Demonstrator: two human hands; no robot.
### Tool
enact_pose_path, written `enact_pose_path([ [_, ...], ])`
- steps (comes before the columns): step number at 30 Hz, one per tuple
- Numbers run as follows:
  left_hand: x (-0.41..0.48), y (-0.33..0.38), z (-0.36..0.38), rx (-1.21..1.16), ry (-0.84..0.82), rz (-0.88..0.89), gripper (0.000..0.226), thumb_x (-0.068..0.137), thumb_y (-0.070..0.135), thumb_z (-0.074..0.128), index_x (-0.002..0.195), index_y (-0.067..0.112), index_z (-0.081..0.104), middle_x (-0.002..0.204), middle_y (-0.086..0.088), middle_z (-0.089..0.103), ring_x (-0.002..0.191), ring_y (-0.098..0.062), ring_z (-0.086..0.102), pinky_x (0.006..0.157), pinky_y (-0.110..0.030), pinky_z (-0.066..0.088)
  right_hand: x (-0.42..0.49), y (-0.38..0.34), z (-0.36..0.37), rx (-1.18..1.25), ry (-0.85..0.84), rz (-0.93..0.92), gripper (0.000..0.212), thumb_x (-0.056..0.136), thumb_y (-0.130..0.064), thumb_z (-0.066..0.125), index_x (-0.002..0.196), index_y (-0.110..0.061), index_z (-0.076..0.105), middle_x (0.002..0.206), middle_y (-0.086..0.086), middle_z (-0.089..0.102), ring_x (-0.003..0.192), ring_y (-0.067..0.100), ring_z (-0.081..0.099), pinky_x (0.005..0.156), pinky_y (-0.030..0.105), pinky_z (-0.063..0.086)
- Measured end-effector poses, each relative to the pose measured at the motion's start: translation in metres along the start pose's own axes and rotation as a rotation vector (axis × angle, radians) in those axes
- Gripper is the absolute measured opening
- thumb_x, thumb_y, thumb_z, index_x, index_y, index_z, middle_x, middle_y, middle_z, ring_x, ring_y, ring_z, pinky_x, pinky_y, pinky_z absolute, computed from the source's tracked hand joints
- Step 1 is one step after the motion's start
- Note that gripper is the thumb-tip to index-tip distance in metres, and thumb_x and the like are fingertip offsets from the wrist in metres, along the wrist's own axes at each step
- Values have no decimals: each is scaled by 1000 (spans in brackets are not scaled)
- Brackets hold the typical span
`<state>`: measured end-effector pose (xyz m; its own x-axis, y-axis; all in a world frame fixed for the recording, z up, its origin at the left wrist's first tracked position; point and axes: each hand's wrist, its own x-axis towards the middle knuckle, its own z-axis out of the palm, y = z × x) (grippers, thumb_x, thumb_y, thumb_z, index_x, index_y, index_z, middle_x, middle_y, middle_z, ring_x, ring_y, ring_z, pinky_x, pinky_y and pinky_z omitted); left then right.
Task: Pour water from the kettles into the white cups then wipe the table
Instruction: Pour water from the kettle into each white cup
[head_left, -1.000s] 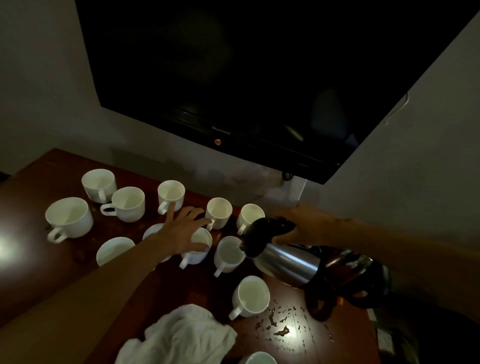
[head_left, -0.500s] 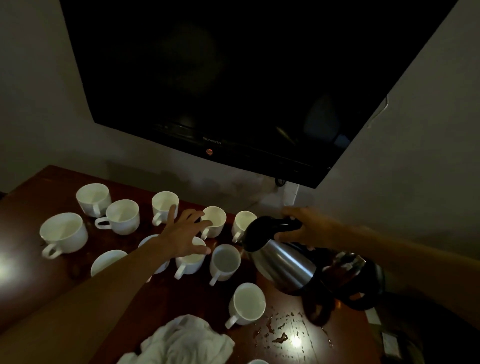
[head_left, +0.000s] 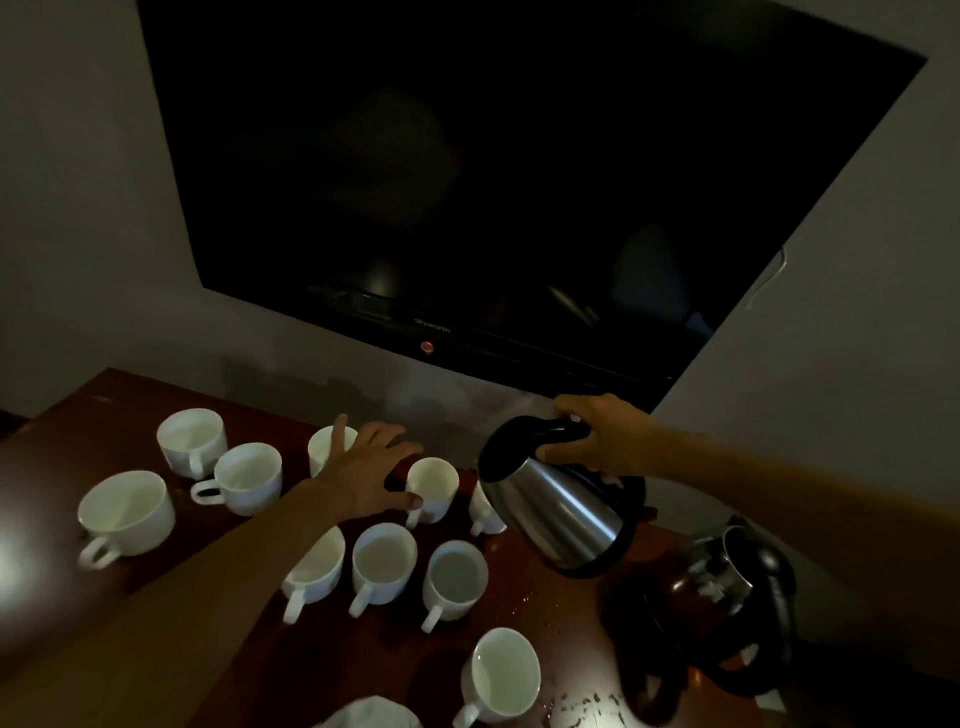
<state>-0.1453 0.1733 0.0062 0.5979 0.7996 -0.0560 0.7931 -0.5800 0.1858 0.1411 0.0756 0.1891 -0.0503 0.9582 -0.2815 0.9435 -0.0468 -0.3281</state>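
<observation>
The right hand (head_left: 597, 436) grips the black handle of the steel kettle (head_left: 561, 509), holding it in the air over the right part of the table (head_left: 363, 662). The kettle is tilted, lid end to the left, and it hides most of a small cup (head_left: 485, 514) below it. Whether water is running cannot be told.

The left hand (head_left: 363, 473) reaches in with fingers spread and relaxed, grasping nothing. Its thumb lies just beside the far cup (head_left: 432, 488).

Other white cups stand on the table: three on the left (head_left: 127, 512), three in a row (head_left: 384, 561) nearer, and one near cup (head_left: 501, 670).

A second kettle (head_left: 727, 577) stands at the right. A white cloth (head_left: 371, 714) shows at the near edge, with drops (head_left: 582, 704) right of it. A dark TV (head_left: 519, 182) hangs on the wall.
</observation>
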Motion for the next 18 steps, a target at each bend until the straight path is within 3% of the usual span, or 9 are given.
enact_pose_path([
  [9,17,-5,9,-17,-48,-83,81,83,77,50,151,39,27,162,3,19,151,-22,9,116,-65,-3,49,-17,-5,-118,-118,12,30,89,-49,72,101,-35,48,87,-4,66,54,12,68,52,22,52],
  [14,29,-11,15,-57,-94,-66,83,83,76,51,153,37,26,161,2,18,151,-22,8,116,-67,-1,73,-24,-1,-220,-192,27,32,89,-50,72,103,-31,49,88,0,70,64,19,73,62,35,61],
  [18,33,-17,20,-37,-97,-13,82,83,78,48,152,37,28,158,1,24,149,-24,14,116,-67,1,90,-27,-1,-265,-229,18,31,89,-48,72,104,-29,53,85,4,73,62,20,72,62,36,60],
])
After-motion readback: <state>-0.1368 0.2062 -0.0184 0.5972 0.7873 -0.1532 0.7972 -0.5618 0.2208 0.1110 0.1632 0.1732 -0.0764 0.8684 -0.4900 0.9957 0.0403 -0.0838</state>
